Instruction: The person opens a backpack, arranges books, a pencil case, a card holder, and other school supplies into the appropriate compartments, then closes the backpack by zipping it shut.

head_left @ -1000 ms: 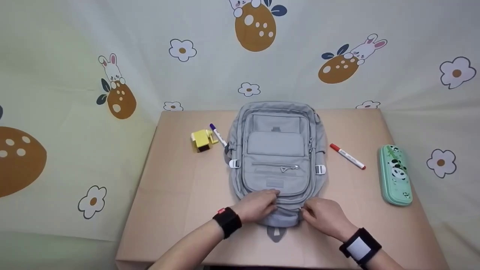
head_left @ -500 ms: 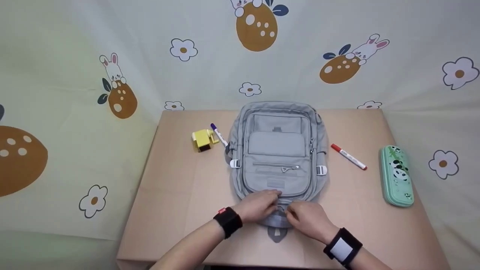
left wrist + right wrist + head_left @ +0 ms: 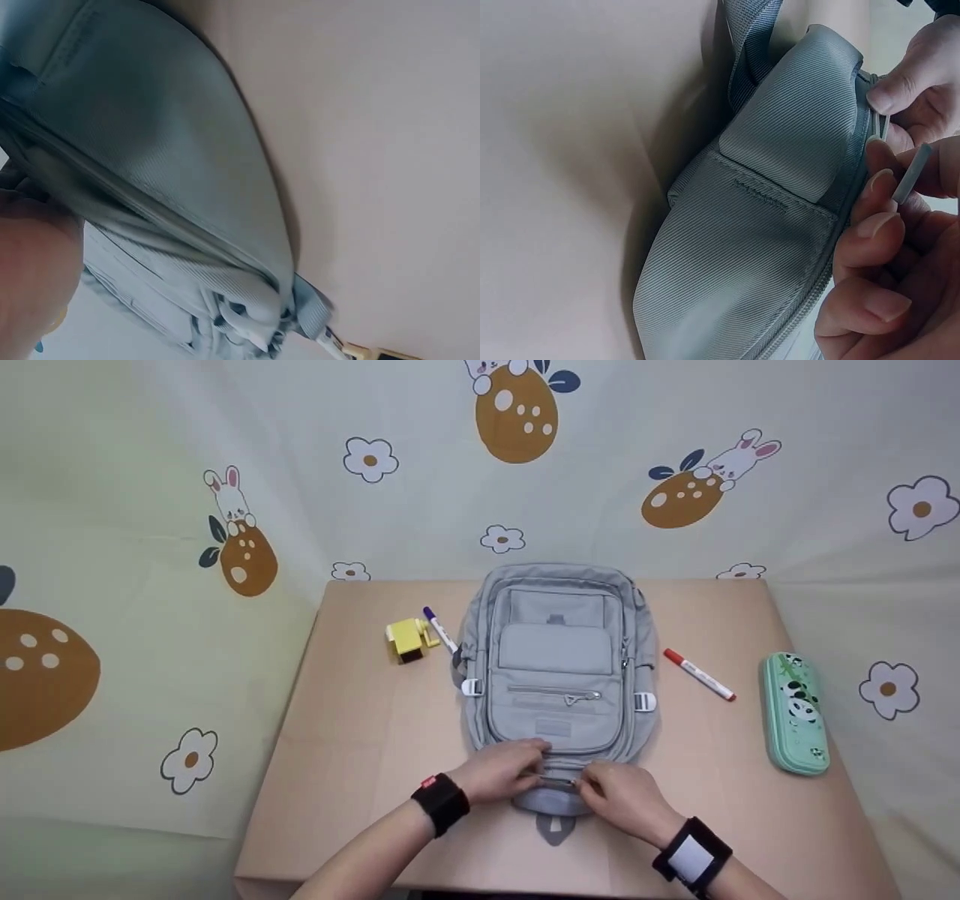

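Observation:
A grey backpack [image 3: 555, 649] lies front side up, with its bottom end towards me. At that end, my left hand [image 3: 501, 771] pinches the fabric edge beside a zipper; the right wrist view shows its thumb and finger on that edge. Just to the right, my right hand [image 3: 626, 801] pinches a grey zipper pull [image 3: 913, 174], its other fingers curled in. The zipper [image 3: 799, 322] runs along the pocket edge by both hands. In the left wrist view only part of the left hand [image 3: 37, 281] shows, and its fingertips are hidden.
On the table [image 3: 352, 780], a yellow crank sharpener [image 3: 407, 640] and a purple-capped marker [image 3: 441, 630] lie left of the backpack. To its right are a red-capped marker [image 3: 700, 675] and a green panda pencil case [image 3: 796, 714]. A printed cloth [image 3: 420, 510] hangs behind.
My right hand has moved left along the backpack's bottom end, then slightly back right. The left hand has shifted a little left and more of the zipper shows between the hands.

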A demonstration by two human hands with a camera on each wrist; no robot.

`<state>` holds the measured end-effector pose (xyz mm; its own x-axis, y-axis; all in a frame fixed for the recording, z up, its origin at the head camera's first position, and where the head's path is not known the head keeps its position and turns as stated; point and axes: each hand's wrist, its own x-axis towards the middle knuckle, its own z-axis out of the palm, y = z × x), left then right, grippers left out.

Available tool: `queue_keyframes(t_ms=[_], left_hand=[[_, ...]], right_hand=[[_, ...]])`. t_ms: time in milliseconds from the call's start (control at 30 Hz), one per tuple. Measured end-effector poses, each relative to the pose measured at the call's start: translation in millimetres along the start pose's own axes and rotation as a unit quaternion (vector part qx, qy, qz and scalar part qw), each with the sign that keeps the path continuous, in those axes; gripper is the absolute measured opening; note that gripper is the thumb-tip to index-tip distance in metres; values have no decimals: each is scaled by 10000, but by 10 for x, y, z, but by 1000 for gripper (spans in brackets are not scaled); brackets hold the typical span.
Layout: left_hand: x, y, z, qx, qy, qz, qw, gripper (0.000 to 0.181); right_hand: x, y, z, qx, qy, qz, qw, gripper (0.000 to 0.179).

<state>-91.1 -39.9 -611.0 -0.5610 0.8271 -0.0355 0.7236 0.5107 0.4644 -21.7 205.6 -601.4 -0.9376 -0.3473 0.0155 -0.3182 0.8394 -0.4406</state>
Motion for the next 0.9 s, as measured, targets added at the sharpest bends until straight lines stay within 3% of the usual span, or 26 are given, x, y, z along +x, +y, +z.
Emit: queue_keyframes(t_ms=[333, 567, 900], left_hand=[[-211, -194, -74, 196, 126, 20, 9997, 13], [-226, -228, -53, 120, 292, 52, 9995, 14], [-224, -226, -39, 150, 221, -88, 9996, 16]], right_hand=[[-23, -4, -22, 42, -59, 30, 10000, 19], [12, -72, -14, 169, 30, -52, 9998, 20], [140, -221, 21, 118, -29, -200, 9997, 25]])
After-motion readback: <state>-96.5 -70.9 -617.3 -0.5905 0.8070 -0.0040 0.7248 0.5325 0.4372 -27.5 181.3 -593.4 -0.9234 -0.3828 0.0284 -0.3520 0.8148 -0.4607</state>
